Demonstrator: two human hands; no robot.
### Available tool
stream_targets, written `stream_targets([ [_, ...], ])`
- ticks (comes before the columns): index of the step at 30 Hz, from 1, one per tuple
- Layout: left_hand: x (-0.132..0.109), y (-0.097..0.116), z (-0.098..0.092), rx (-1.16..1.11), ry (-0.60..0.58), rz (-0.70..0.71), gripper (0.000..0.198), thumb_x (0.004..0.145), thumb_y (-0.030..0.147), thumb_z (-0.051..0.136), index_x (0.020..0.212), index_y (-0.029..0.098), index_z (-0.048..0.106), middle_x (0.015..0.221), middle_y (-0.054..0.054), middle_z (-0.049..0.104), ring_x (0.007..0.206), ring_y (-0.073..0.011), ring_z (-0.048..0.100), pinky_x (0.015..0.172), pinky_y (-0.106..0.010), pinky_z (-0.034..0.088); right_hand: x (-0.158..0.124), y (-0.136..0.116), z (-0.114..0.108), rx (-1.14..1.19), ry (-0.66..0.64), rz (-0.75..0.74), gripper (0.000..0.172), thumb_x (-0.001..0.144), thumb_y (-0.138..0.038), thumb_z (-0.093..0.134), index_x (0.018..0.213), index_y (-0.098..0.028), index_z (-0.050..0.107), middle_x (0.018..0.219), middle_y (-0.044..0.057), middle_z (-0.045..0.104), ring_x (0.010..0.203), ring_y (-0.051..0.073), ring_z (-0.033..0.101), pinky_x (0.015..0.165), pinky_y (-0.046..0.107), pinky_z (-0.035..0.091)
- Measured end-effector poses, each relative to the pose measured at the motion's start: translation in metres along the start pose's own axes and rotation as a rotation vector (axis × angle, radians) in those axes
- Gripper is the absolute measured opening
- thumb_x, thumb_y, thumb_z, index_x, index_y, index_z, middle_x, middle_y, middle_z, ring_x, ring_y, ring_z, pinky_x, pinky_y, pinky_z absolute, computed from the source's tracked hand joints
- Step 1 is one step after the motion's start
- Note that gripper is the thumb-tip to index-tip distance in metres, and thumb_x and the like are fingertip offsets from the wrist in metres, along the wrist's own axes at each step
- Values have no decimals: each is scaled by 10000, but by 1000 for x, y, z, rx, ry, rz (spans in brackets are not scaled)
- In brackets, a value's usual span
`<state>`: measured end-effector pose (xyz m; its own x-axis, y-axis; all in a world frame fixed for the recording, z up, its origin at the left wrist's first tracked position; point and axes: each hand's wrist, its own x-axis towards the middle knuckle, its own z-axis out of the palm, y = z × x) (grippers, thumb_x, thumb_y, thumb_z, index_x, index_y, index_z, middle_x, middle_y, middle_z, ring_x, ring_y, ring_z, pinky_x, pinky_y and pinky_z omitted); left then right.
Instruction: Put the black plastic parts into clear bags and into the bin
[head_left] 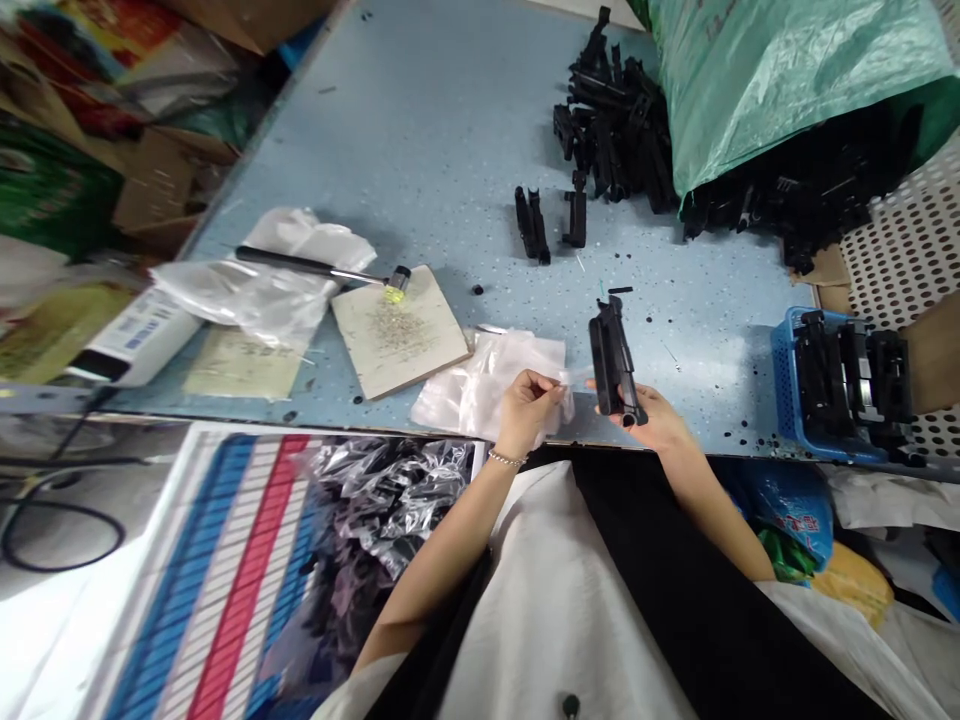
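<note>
Careful: the left hand (529, 408) pinches a clear plastic bag (487, 385) while the right hand (651, 420) loosely cradles a black molded plastic part (613, 360) just past the edge of the blue speckled workbench (420, 150), so a slip could drop it.

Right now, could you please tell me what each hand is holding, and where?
The right hand holds a black plastic part by its lower end; the left hand pinches the edge of a clear plastic bag.
</note>
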<state>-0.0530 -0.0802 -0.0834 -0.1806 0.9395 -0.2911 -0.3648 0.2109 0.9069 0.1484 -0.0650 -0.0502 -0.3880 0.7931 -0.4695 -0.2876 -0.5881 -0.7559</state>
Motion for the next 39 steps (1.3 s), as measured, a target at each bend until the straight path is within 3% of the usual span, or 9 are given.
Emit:
stream_targets([
  [5,-3,-7,10,149,2,57,296,680,263,801,783,193,532,701,26,650,629,-113,627,621,-237,498,4,8,16,-67,7,-34,350,659,-481,876,741,-180,718,655,-10,652,608,115,545,617,256,438],
  [11,1,-7,-10,403,-116,329,16,836,183,618,826,194,624,884,-45,705,895,-182,698,855,-355,583,9,7,-9,-9,110,-70,319,671,-472,856,691,-191,709,623,-10,646,623,130,603,595,248,443],
  [16,2,-10,-12,809,-267,543,400,877,68,475,1154,209,727,1219,-103,684,1208,-231,630,1071,-444,529,-3,0,-20,40,134,-94,270,683,-418,857,735,-189,723,731,29,718,709,160,673,598,241,485],
  [22,2,-7,4,838,-250,646,523,879,62,517,1379,202,578,1387,-153,588,775,-114,657,836,-335,618,-72,-5,-14,226,-140,253,347,828,-478,751,875,-135,727,909,115,756,685,142,688,626,227,579],
  [25,2,-7,13,791,-299,694,621,848,41,554,1442,216,499,1415,-171,564,754,-105,650,788,-317,623,-89,12,-13,316,-245,398,348,884,-456,710,887,-108,697,847,113,733,588,97,625,536,173,554],
  [29,-9,-4,20,838,-385,782,779,859,-12,473,1574,250,312,1537,-189,462,1100,-193,692,928,-353,610,-76,30,-22,442,-174,371,254,905,-373,694,950,-123,689,849,62,706,519,30,465,410,74,424],
  [32,-25,0,24,889,-577,946,850,862,-37,408,1628,240,162,1590,-185,418,1433,-271,490,1077,-426,546,-59,29,-24,254,-51,241,222,915,-371,639,891,-153,674,814,49,677,499,55,394,364,121,380],
  [35,-42,1,27,892,-755,1001,870,880,-18,391,1641,215,40,1625,-193,367,1501,-277,396,1103,-443,530,-45,27,-18,-20,167,59,243,857,-411,674,764,-192,623,669,-6,596,518,92,432,423,188,414],
  [39,-54,6,28,855,-764,964,814,923,58,454,1637,217,96,1550,-197,449,1465,-287,449,1117,-462,524,-40,24,1,-335,295,-136,253,807,-418,728,753,-191,629,695,-11,609,672,142,532,600,248,472],
])
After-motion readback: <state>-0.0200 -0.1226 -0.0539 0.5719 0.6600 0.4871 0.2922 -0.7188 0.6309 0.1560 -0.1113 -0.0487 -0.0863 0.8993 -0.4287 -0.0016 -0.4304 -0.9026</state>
